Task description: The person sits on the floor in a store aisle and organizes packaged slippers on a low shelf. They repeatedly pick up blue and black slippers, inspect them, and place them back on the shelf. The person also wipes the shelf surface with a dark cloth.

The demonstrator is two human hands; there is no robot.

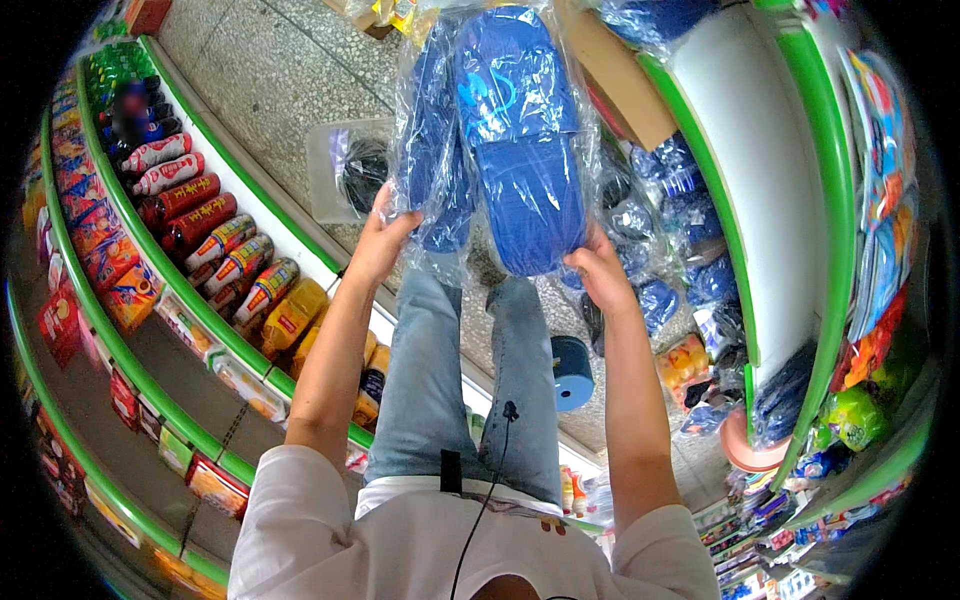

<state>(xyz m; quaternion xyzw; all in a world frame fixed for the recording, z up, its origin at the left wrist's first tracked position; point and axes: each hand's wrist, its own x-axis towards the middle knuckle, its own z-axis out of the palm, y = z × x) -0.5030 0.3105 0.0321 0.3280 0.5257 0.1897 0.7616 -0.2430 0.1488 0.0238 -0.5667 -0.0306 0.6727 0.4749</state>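
A pair of blue slide slippers [534, 199] in clear plastic wrapping stretches between my two hands, above my knees. One slipper lies face up with a light blue design on its strap; the other is seen more from its side, at the left. My left hand [388, 236] grips the wrapping by the left slipper's lower end, thumb on top. My right hand [602, 271] pinches the wrapped right slipper at its lower right corner. Below them are my legs in light blue jeans.
Green-edged shelves with bottles [196, 217] curve along the left. A clear plastic bin [322, 172] holding something black stands on the speckled floor. At right are more bagged slippers [656, 300], a cardboard box [626, 82], a white shelf [772, 172], a blue round object [574, 375] and a pink stool or basin [739, 446].
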